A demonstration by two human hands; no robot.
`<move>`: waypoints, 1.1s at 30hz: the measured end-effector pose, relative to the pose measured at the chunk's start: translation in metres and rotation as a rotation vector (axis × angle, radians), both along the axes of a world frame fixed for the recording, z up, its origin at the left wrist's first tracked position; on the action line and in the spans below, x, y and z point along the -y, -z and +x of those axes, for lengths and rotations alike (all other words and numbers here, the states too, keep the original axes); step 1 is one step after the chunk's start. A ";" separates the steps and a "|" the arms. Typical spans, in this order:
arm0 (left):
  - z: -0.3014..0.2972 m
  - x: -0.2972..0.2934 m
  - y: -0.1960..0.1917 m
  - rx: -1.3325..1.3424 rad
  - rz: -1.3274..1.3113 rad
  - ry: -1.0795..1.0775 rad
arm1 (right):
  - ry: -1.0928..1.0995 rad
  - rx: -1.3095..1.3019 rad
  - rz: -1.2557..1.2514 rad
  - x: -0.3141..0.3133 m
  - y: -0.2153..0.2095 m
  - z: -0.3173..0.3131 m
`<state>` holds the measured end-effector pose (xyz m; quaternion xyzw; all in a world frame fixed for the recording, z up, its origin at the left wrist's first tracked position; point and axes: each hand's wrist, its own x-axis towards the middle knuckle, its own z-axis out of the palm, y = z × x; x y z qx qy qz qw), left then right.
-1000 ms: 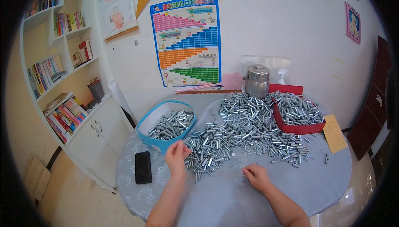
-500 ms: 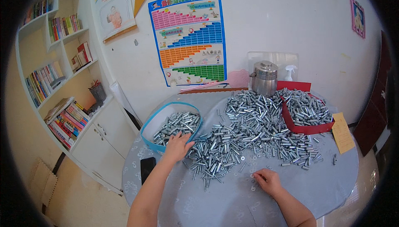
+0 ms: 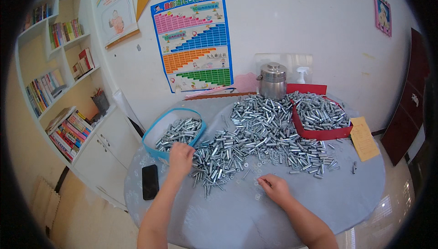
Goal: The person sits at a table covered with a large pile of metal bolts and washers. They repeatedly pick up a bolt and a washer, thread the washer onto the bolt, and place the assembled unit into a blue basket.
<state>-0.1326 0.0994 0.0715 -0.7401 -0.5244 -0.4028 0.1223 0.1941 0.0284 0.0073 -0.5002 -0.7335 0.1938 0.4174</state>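
Observation:
My left hand (image 3: 181, 158) is closed, knuckles up, at the near right rim of a blue-edged white box (image 3: 150, 136) of short silver metal rods (image 3: 183, 130). What its fingers hold, if anything, is hidden. Beside it spreads a big heap of similar silver rods and tubes (image 3: 255, 135), perhaps bolts and sleeves, too small to tell. My right hand (image 3: 276, 189) rests low over the cloth in front of the heap, thumb and fingertips pinched together. Whatever is between them is too small to make out. Small ring-shaped washers (image 3: 246, 164) lie along the heap's near edge.
A red box (image 3: 321, 134) full of the same rods stands at the right, with a yellow paper (image 3: 364, 138) beside it. Behind the heap are a steel pot (image 3: 273, 82) and a white spray bottle (image 3: 301, 74). A black phone (image 3: 149, 182) lies left of my left arm.
My left hand has gone from spread fingers over the box's rim to a closed shape. My right hand stays pinched near the heap. The whole view has shifted slightly.

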 end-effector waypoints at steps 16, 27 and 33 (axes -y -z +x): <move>0.095 0.038 0.043 -0.104 -0.281 0.081 | 0.095 -0.181 0.007 -0.015 0.012 0.008; 0.143 0.051 0.059 0.173 -0.257 0.190 | 0.145 -0.066 0.056 -0.012 0.004 0.007; 0.157 0.046 0.077 0.229 -0.337 0.127 | 0.115 -0.041 0.116 -0.009 0.002 0.008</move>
